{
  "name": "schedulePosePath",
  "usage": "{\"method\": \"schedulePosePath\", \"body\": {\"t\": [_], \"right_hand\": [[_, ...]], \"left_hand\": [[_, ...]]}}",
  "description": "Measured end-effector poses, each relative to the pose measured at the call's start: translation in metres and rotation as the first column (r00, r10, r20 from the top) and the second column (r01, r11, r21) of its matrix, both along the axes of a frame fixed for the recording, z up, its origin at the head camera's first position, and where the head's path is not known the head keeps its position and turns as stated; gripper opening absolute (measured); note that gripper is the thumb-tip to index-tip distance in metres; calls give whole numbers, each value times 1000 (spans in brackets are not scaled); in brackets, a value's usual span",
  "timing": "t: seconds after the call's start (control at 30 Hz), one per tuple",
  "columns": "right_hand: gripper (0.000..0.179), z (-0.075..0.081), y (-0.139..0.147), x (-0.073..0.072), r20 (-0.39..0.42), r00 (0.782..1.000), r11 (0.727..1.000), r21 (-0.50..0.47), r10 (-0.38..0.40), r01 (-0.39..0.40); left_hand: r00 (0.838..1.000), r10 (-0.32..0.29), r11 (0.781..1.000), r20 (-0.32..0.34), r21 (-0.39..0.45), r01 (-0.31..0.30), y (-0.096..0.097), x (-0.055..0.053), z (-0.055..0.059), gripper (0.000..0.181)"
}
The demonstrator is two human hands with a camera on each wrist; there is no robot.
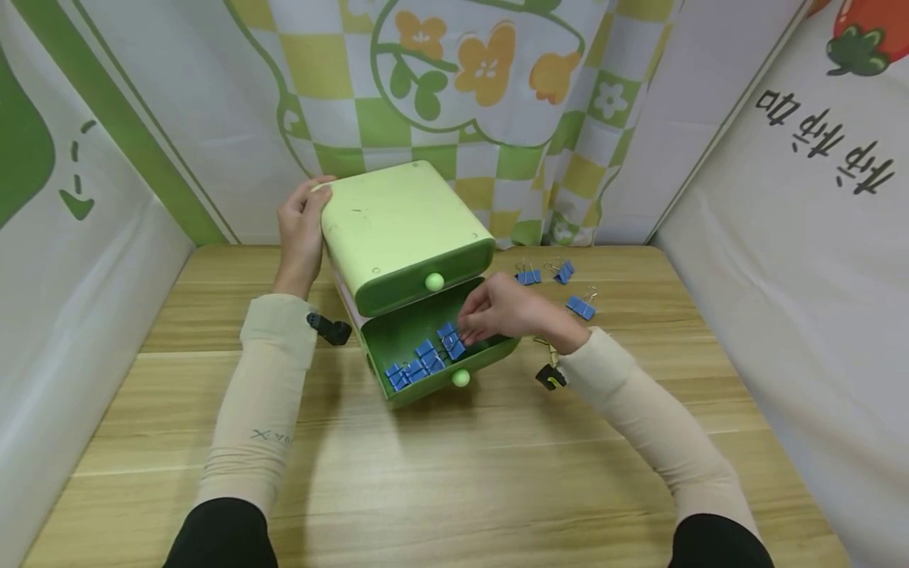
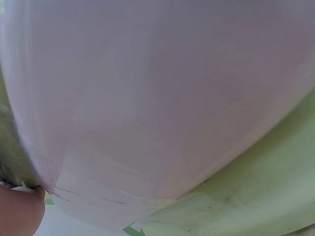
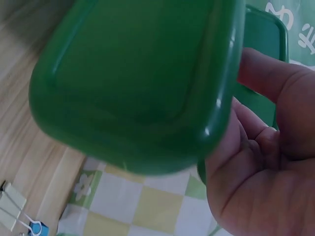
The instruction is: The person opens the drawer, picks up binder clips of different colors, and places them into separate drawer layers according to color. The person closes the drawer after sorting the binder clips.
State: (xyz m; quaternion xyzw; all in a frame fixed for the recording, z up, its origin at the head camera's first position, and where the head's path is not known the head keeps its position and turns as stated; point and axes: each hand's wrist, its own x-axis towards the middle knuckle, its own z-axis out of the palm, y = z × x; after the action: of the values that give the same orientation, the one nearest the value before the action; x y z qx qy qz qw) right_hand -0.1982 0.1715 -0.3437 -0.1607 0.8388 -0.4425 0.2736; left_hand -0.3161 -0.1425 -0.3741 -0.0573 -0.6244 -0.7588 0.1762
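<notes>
A small two-drawer box (image 1: 405, 221) with a light green top stands turned at an angle on the table. My left hand (image 1: 300, 229) grips its back left corner, thumb on the top; the other fingertips are hidden behind. Its pinkish side (image 2: 147, 98) fills the left wrist view. The green lower drawer (image 1: 490, 349) is pulled out, with several blue binder clips (image 1: 415, 369) along its front. My right hand (image 1: 507, 308) reaches into it, fingertips pinching a blue binder clip (image 1: 450, 341). The drawer front (image 3: 138, 98) hides those fingertips in the right wrist view.
Three blue binder clips lie on the table right of the box, one of them close to my right forearm (image 1: 581, 306). The upper drawer (image 1: 398, 290) is closed. A checkered curtain (image 1: 454, 118) hangs behind the table, with white walls on both sides.
</notes>
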Motion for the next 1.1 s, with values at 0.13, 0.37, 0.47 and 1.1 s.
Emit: {"method": "schedulePosePath", "body": {"t": [0.13, 0.37, 0.47, 1.1], "right_hand": [[17, -2, -6, 1, 27, 1000, 1000, 3, 15, -15], [13, -8, -11, 0, 14, 999, 999, 9, 38, -38], [12, -9, -13, 0, 2, 999, 998, 16, 55, -55], [21, 2, 5, -1, -142, 987, 991, 115, 77, -61]], "left_hand": [[1000, 10, 1000, 4, -14, -10, 1, 1, 2, 35], [1000, 3, 1000, 6, -15, -3, 1, 0, 3, 35], [1000, 3, 1000, 10, -10, -3, 1, -1, 4, 35], [1000, 1, 1000, -2, 12, -1, 0, 0, 0, 31]]}}
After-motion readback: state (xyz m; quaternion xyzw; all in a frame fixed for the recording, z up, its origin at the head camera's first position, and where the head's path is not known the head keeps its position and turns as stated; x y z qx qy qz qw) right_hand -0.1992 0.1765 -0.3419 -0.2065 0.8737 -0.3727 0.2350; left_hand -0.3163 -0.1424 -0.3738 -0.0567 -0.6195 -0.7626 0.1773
